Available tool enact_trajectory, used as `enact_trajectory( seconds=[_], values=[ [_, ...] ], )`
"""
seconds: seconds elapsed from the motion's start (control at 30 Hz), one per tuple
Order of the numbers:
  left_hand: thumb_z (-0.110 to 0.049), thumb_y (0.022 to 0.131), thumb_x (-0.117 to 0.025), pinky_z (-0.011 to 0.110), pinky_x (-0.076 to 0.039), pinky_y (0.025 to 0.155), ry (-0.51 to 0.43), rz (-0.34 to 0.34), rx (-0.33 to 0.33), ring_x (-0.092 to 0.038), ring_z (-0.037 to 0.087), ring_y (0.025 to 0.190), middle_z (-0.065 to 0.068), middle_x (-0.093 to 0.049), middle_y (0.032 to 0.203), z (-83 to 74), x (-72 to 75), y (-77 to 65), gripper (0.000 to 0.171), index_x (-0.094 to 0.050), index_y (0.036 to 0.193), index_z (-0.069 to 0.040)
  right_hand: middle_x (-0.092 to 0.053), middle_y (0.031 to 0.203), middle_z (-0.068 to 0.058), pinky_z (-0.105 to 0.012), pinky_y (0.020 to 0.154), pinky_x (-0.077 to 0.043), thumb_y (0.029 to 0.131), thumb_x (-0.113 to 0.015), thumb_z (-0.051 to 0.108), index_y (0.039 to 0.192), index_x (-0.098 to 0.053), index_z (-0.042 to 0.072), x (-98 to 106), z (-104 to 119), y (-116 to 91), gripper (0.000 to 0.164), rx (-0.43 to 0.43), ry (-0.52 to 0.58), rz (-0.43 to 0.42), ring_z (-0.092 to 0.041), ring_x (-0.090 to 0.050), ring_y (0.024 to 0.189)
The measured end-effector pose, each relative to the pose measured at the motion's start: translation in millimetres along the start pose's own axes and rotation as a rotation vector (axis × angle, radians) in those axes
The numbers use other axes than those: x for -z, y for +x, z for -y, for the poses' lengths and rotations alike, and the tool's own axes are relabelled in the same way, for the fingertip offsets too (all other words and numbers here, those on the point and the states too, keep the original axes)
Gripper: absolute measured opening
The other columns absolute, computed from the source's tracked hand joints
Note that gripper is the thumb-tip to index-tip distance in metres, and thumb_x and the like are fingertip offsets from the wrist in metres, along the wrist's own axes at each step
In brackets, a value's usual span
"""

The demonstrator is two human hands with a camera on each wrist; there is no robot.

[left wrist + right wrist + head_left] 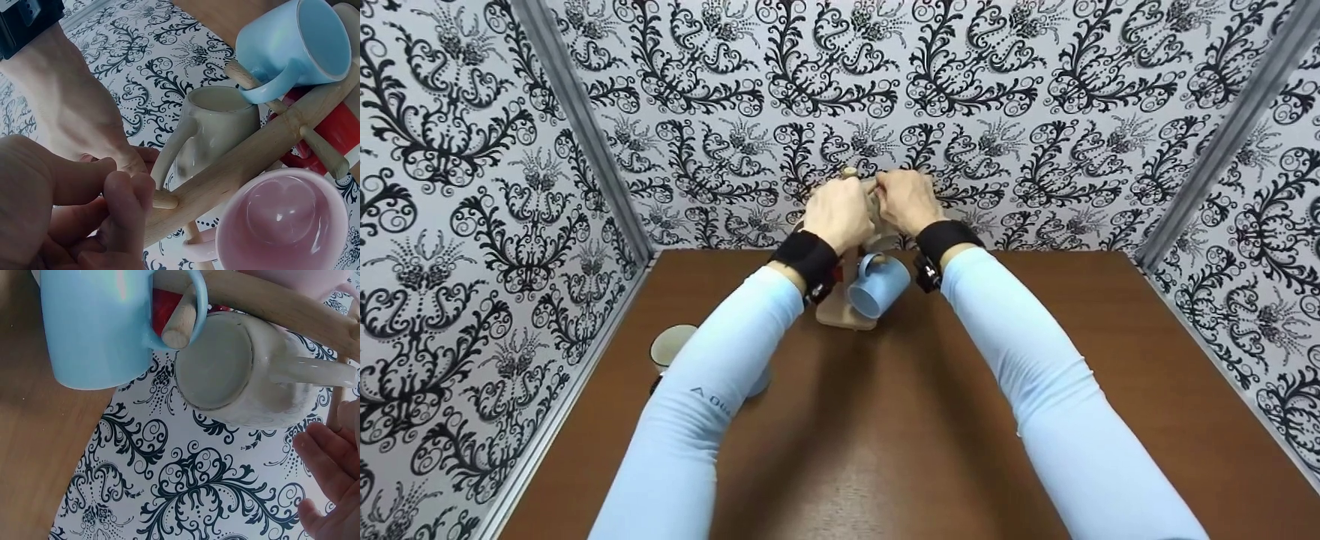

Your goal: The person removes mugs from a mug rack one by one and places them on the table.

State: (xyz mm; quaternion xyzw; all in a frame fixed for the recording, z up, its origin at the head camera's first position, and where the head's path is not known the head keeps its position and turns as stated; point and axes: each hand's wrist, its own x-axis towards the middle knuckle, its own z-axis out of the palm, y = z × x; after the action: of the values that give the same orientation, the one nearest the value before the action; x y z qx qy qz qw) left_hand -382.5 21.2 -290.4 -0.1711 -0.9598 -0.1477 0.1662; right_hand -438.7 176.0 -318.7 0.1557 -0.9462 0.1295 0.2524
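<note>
A wooden mug tree (847, 309) stands against the back wall, with both hands at its top. My left hand (84, 208) has curled fingers, the thumb against the fingertips, around the end of a short peg (166, 199); that end is hidden. Across the post, my right hand (332, 467) brings thumb and fingers together at another peg's tip, beside the handle of a white mug (216, 363). This mug hangs tilted. A light blue mug (883, 285) hangs lower by its handle, and a pink mug (284, 222) hangs on the opposite side.
A red mug (337, 135) shows behind the post in the left wrist view. On the table (900, 435), a white mug (671, 345) and a blue item (761, 382) sit at the left, partly covered by the left sleeve. Patterned walls (840, 90) enclose the table.
</note>
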Motion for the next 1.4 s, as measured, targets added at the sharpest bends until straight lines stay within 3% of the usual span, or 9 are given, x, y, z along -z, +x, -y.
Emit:
enact_trajectory(
  seconds=[0.1,0.3,0.6,0.77,0.9,1.2,1.3,1.4],
  values=[
    [-0.012,0.084,-0.076,0.040,-0.061,0.080,-0.034,-0.004,-0.014,-0.072,0.029,0.088,0.010,-0.077,0.095,2.1,-1.7,0.9,0.005,-0.077,0.088,-0.012,-0.074,0.094,-0.022,-0.056,0.082,-0.057,0.102,-0.062,0.011,0.090,-0.068,0.001,-1.5,-1.2,0.8,0.016,0.020,0.021,0.002,-0.045,-0.072,0.091],
    [-0.011,0.088,-0.073,0.042,-0.061,0.086,-0.054,-0.014,-0.026,-0.074,0.031,0.092,0.010,-0.078,0.099,2.7,-4.4,0.4,0.010,-0.079,0.095,-0.011,-0.073,0.090,-0.024,-0.052,0.074,-0.059,0.102,-0.059,0.008,0.097,-0.072,-0.004,-1.9,-4.2,0.4,0.018,0.045,0.065,-0.014,-0.043,-0.071,0.084],
    [-0.009,0.085,-0.075,0.036,-0.060,0.078,-0.127,0.014,-0.039,-0.071,0.027,0.086,0.007,-0.075,0.093,8.6,3.2,-3.3,0.007,-0.073,0.091,-0.013,-0.077,0.094,-0.021,-0.044,0.066,-0.057,0.096,-0.059,0.004,0.102,-0.077,-0.001,6.6,-6.5,-1.5,0.020,-0.002,0.152,0.014,-0.035,-0.069,0.077],
    [-0.013,0.085,-0.077,0.038,-0.059,0.083,-0.125,0.047,-0.021,-0.071,0.029,0.090,0.009,-0.074,0.096,18.4,9.4,-5.1,0.011,-0.072,0.094,-0.010,-0.077,0.089,-0.018,-0.042,0.066,-0.056,0.099,-0.063,0.011,0.095,-0.078,0.002,8.1,-8.3,-3.4,0.018,-0.001,0.152,0.011,-0.032,-0.069,0.076],
    [-0.009,0.083,-0.076,0.037,-0.059,0.080,-0.137,0.073,0.002,-0.070,0.028,0.086,0.009,-0.074,0.094,30.1,14.3,-7.0,0.012,-0.074,0.095,-0.008,-0.078,0.092,-0.016,-0.042,0.070,-0.057,0.100,-0.067,0.019,0.100,-0.081,0.004,8.5,-6.8,-5.0,0.020,-0.012,0.145,0.021,-0.032,-0.071,0.080],
    [-0.006,0.082,-0.068,0.042,-0.060,0.082,-0.080,0.065,0.025,-0.072,0.032,0.090,0.011,-0.076,0.094,38.3,18.6,-10.6,0.010,-0.075,0.090,-0.008,-0.080,0.096,-0.014,-0.042,0.077,-0.059,0.101,-0.071,0.025,0.105,-0.082,0.008,12.3,-4.5,-11.5,0.021,-0.027,0.175,0.026,-0.030,-0.073,0.083],
    [-0.008,0.088,-0.069,0.044,-0.060,0.084,-0.026,0.036,-0.001,-0.072,0.035,0.093,0.015,-0.076,0.100,36.7,14.9,-15.7,0.014,-0.075,0.100,-0.005,-0.080,0.097,-0.012,-0.042,0.080,-0.058,0.100,-0.074,0.027,0.106,-0.082,0.008,10.2,-7.1,-15.5,0.021,-0.069,0.254,-0.004,-0.029,-0.073,0.084],
    [-0.009,0.092,-0.071,0.046,-0.062,0.078,0.018,-0.012,-0.051,-0.073,0.037,0.089,0.019,-0.075,0.100,37.6,6.5,-25.3,0.016,-0.073,0.107,-0.003,-0.080,0.101,-0.012,-0.039,0.083,-0.058,0.097,-0.078,0.030,0.110,-0.080,0.006,5.9,-11.6,-20.7,0.027,-0.153,0.387,-0.025,-0.026,-0.073,0.089]
  ],
)
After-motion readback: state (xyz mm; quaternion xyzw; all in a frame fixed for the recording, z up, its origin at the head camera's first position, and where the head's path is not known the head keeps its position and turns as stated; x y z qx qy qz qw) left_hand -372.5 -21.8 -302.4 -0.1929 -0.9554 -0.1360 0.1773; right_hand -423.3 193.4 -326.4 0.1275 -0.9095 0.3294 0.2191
